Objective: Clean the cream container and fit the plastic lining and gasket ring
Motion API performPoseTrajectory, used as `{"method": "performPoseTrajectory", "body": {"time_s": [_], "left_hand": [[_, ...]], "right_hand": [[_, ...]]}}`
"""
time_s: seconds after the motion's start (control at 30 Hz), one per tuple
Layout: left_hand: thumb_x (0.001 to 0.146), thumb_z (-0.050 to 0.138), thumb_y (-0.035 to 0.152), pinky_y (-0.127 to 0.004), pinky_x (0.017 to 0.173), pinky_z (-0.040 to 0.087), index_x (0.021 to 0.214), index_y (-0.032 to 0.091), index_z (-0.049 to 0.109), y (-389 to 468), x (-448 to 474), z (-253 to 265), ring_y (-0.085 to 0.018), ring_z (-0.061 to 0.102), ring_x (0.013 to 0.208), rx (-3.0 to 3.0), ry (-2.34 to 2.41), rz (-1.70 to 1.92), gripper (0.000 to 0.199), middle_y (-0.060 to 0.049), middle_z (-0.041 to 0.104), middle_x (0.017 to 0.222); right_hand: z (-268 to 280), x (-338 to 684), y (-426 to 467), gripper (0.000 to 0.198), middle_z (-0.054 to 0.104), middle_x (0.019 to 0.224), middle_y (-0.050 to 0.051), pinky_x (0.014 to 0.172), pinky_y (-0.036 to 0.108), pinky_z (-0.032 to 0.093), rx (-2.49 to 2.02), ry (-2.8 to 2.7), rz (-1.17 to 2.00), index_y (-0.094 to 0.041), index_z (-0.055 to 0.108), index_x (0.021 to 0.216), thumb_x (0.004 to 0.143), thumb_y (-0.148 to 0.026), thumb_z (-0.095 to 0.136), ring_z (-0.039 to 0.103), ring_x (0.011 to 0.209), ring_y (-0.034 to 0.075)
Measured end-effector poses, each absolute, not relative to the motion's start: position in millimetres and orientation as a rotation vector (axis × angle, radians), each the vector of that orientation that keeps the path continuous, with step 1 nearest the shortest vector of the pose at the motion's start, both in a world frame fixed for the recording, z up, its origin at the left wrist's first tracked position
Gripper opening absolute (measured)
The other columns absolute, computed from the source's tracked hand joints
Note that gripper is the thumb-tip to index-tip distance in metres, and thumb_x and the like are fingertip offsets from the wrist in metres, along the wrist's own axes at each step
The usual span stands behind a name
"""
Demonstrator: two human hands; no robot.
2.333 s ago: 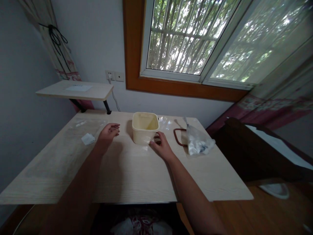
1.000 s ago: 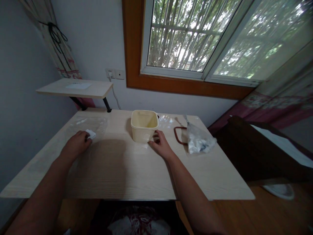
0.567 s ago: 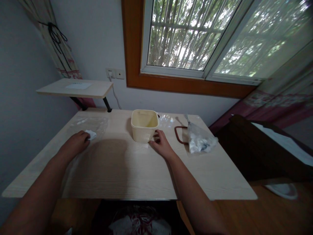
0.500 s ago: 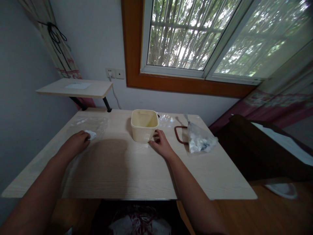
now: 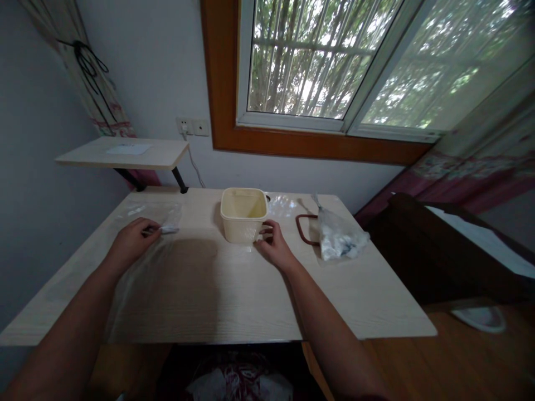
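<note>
My left hand (image 5: 137, 236) is over the left part of the table, its fingers closed on a small, thin white packet (image 5: 169, 229) that sticks out to the right; its exact kind is too small to make out. Under and around this hand lies a clear plastic sheet (image 5: 156, 210). A cream plastic basket (image 5: 243, 228) stands upright at the table's middle, with no contents visible in the part I see. Curled against its lower right corner is my right hand (image 5: 275, 245), the thumb at the front and the fingers along the side.
Right of the basket, a clear plastic bag (image 5: 340, 236) with white items inside rests by a brown-red handle-like loop (image 5: 300, 228). A raised shelf (image 5: 163, 159) on black legs stands at the table's (image 5: 259, 306) back left. Wall and window (image 5: 309, 78) lie behind.
My left hand has shifted slightly right and turned, so the white packet now points right and looks thinner. My right hand stays at the basket. The view has shifted a little.
</note>
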State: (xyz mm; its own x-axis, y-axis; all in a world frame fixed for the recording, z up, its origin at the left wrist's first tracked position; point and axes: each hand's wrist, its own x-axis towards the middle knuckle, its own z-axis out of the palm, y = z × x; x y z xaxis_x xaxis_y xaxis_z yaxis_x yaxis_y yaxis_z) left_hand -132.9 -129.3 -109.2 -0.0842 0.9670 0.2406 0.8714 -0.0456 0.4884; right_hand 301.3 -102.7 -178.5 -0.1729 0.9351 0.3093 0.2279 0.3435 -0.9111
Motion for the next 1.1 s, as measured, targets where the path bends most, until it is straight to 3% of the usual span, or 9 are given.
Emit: {"method": "performPoseTrajectory", "body": {"time_s": [0.13,0.3,0.43,0.57,0.7,0.83,1.1], "left_hand": [[0.074,0.071,0.050,-0.033,0.073,0.052,0.092,0.021,0.068,-131.7,-100.3,-96.6,-0.022,0.067,0.077,1.603,1.779,1.019,0.034,-0.003,0.070,0.080],[0.071,0.080,0.042,-0.030,0.075,0.054,0.087,0.019,0.064,-130.3,-62.3,-105.8,-0.017,0.066,0.075,1.227,1.337,1.124,0.033,-0.002,0.069,0.081],[0.073,0.079,0.037,-0.031,0.077,0.055,0.086,0.017,0.063,-130.5,-31.5,-117.6,-0.016,0.066,0.079,1.083,1.181,1.073,0.029,-0.002,0.067,0.083],[0.072,0.079,0.033,-0.030,0.072,0.055,0.081,0.017,0.062,-133.9,-0.7,-125.7,-0.015,0.065,0.074,1.072,1.112,0.969,0.026,-0.001,0.065,0.081],[0.074,0.078,0.032,-0.032,0.071,0.056,0.084,0.017,0.062,-138.4,24.4,-130.9,-0.016,0.066,0.073,1.068,0.998,0.853,0.024,-0.002,0.065,0.080],[0.072,0.082,0.036,-0.034,0.070,0.056,0.084,0.017,0.060,-141.0,43.0,-135.5,-0.018,0.066,0.074,1.049,0.920,0.821,0.031,-0.004,0.067,0.081],[0.071,0.084,0.040,-0.036,0.073,0.057,0.085,0.016,0.060,-139.3,59.1,-148.4,-0.019,0.067,0.079,1.040,0.919,0.924,0.036,-0.003,0.065,0.084]], "right_hand": [[-175.9,302.5,-102.6,0.045,0.055,0.101,0.002,0.075,0.032,0.050,-1.104,-1.588,0.895,-0.025,0.044,0.114,0.073,-0.018,0.059,0.058,0.092,0.018],[-167.3,306.3,-104.2,0.018,0.058,0.082,-0.002,0.066,0.027,0.044,-1.117,-1.638,0.845,-0.023,0.049,0.088,0.073,-0.017,0.053,0.055,0.074,0.015],[-159.7,307.0,-112.9,0.005,0.059,0.065,-0.005,0.053,0.025,0.041,-1.081,-1.608,1.077,-0.023,0.053,0.083,0.079,-0.023,0.055,0.054,0.055,0.013],[-156.5,306.4,-119.8,0.025,0.059,0.052,-0.003,0.043,0.023,0.038,-1.012,-1.591,1.409,-0.020,0.058,0.074,0.087,-0.041,0.058,0.052,0.043,0.012],[-154.7,306.6,-119.7,0.043,0.068,0.061,0.003,0.044,0.024,0.043,-0.924,-1.680,1.635,-0.015,0.067,0.074,0.087,-0.056,0.061,0.058,0.045,0.013],[-149.5,306.1,-119.9,0.045,0.075,0.079,0.007,0.050,0.024,0.045,-0.882,-1.808,1.598,-0.014,0.074,0.087,0.091,-0.057,0.061,0.058,0.047,0.011],[-147.4,296.2,-122.3,0.042,0.064,0.061,-0.001,0.051,0.023,0.044,-0.962,-1.917,1.512,-0.016,0.075,0.095,0.086,-0.057,0.069,0.057,0.049,0.012]]}}
